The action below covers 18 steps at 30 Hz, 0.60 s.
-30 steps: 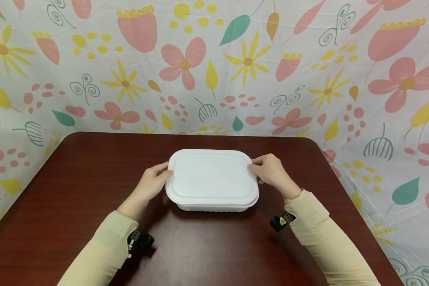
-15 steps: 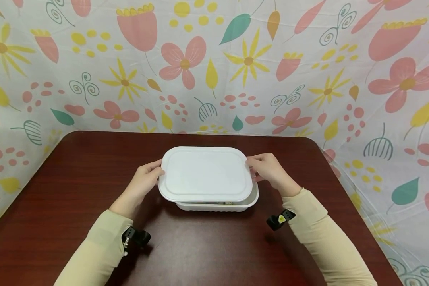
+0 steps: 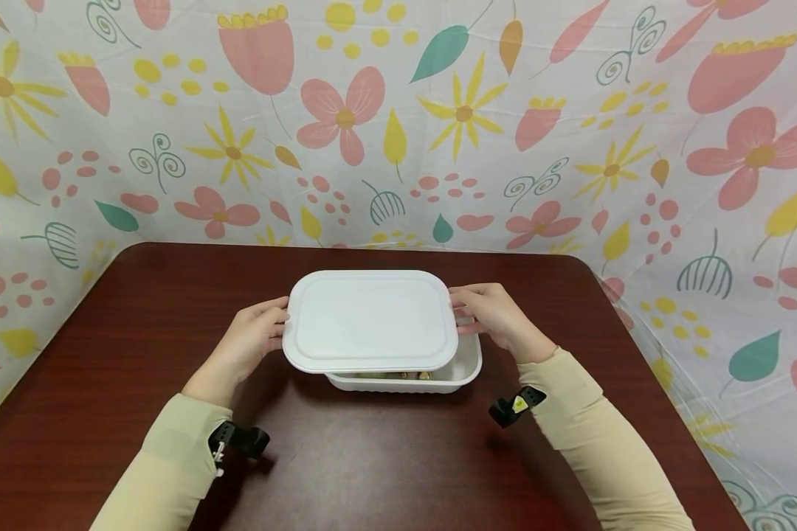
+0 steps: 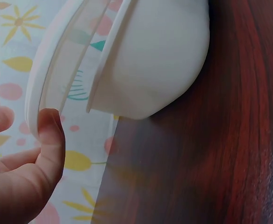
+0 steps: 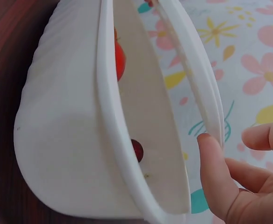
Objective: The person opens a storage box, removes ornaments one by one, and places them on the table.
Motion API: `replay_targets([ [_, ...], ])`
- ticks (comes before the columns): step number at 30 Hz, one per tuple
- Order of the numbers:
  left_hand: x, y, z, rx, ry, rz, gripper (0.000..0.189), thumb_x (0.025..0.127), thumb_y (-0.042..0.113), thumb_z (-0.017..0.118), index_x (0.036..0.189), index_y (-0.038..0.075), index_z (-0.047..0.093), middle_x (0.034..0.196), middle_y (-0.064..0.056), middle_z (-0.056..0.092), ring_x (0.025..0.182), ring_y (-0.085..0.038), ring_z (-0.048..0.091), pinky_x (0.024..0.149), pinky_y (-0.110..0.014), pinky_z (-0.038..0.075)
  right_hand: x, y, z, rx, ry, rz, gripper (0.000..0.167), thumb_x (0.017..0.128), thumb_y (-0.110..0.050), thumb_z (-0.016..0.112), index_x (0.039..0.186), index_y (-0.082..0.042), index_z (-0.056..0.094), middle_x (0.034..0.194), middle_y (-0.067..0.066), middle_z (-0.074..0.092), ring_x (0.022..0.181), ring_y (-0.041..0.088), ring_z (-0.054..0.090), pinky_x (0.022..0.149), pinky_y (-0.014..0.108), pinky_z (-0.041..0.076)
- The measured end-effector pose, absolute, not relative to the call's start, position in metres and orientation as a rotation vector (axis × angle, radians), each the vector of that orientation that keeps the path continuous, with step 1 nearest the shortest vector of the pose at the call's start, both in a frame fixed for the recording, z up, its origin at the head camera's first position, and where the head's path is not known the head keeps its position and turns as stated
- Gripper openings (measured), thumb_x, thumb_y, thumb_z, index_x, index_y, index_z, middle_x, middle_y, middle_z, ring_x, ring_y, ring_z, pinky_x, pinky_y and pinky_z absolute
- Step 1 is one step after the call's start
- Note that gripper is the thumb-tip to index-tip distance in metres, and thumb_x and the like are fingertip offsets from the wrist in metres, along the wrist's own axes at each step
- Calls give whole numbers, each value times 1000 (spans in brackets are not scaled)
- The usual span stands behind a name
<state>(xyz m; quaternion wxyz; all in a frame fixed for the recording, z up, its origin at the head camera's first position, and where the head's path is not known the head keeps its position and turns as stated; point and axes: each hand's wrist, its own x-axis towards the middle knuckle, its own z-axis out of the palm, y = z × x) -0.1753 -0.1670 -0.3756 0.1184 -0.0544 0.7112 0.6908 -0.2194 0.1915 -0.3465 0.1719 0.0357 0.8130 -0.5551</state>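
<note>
Nearest my feed: pale sleeves, left (image 3: pixel 166 450) and right (image 3: pixel 598 435), with a black camera at each wrist.

Left hand (image 3: pixel 249 339) pinches the left edge of the white lid (image 3: pixel 372 321), digits closed down to little more than its rim; one fingertip bears on the underside in the left wrist view. Right hand (image 3: pixel 494 317) pinches the right edge likewise, a bent digit at the lip, another finger beyond it.

Change: a second ago the lid sat squarely on the white container (image 3: pixel 398 386). Now both hands have carried it up and leftward; the wrist views show daylight between lid and rim at both ends. I read the seal as broken, the uncovering well begun but only partial.

Container itself hasn't shifted: upright on the dark red table (image 3: pixel 372 457), mouth bared along the right and near sides. Inside, I make out a bright red thing (image 5: pixel 120 60) and a smaller dark red one (image 5: pixel 137 150); can't tell what either is.

Farthest: floral cloth (image 3: pixel 398 147) behind the table.
</note>
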Motion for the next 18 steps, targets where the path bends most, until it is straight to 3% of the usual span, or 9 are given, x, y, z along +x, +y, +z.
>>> replay_targets([
  [9,-171,-181,-373,-154,2018,2093,55,95,9,41,145,-7,27,102,-1,57,81,-2,61,72,-19,54,-222,182,-348,113,2225,-1691,42,93,-21,54,129,2,54,127,19,57,95,16,66,74,34,59],
  [18,-168,-194,-374,-187,2052,2080,54,96,11,41,145,-7,27,126,-16,48,85,1,61,74,-17,54,-223,169,-347,102,2155,-1740,41,94,-22,55,128,1,54,122,17,57,99,18,62,79,38,58],
])
